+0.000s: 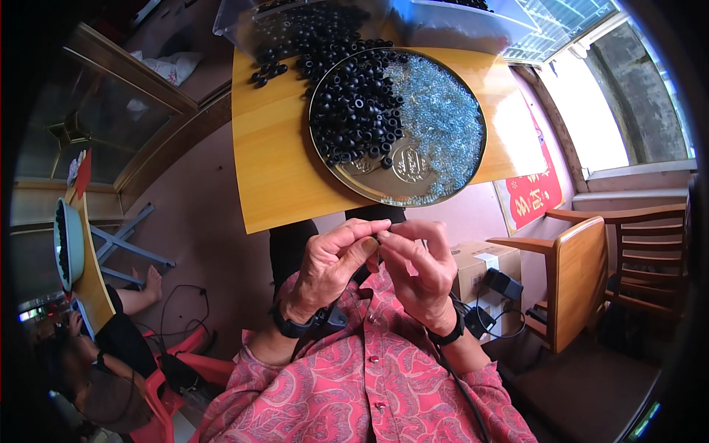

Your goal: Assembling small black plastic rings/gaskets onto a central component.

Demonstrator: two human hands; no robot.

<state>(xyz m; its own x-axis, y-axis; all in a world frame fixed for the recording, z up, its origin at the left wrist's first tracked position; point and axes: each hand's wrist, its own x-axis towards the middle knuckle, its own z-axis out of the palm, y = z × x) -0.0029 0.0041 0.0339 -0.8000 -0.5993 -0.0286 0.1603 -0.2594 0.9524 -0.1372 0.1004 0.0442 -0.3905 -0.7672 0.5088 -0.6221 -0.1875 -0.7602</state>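
Observation:
My left hand (pixel 330 258) and my right hand (pixel 421 258) meet in front of my chest, just off the table's near edge. Both are closed in a pinch, fingertips together around a small black piece, mostly hidden by the fingers. Beyond them a round metal tray (pixel 373 188) rests on the table. Its left half carries a heap of small black round pieces with holes (pixel 354 111). On its right half lie many tiny clear bluish pieces (pixel 439 122).
The yellow wooden table (pixel 269 162) also bears loose black pieces and clear plastic bins (pixel 473 26) at the far side. A wooden chair (pixel 580 280) and a cardboard box (pixel 480 269) stand at right. Another person (pixel 111 376) sits at left beside a light-blue basin (pixel 70 244).

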